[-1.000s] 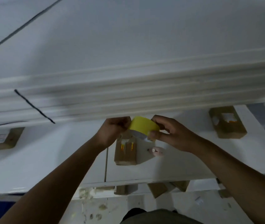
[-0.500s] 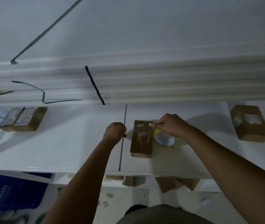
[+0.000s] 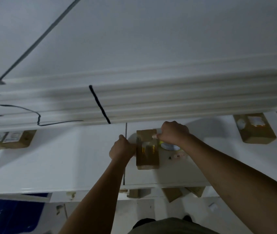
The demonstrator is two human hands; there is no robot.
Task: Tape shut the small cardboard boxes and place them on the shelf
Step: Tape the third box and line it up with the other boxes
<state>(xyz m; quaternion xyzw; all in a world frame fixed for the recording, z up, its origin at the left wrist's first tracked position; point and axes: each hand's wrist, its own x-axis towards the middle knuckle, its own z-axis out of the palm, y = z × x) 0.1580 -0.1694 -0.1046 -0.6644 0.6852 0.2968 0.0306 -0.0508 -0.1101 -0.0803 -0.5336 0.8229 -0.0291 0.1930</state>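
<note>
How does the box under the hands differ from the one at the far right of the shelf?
The centre box has the left hand and right hand on it; the right box sits untouched. The centre box shows yellow marks on top; the right box shows white patches. Both are small brown cardboard boxes.

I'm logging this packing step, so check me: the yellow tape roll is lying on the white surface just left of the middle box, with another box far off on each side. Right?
Not quite. The head view shows the tape roll lying just right of the middle box, beneath the right hand, not left. The far left box and far right box are there.
</note>
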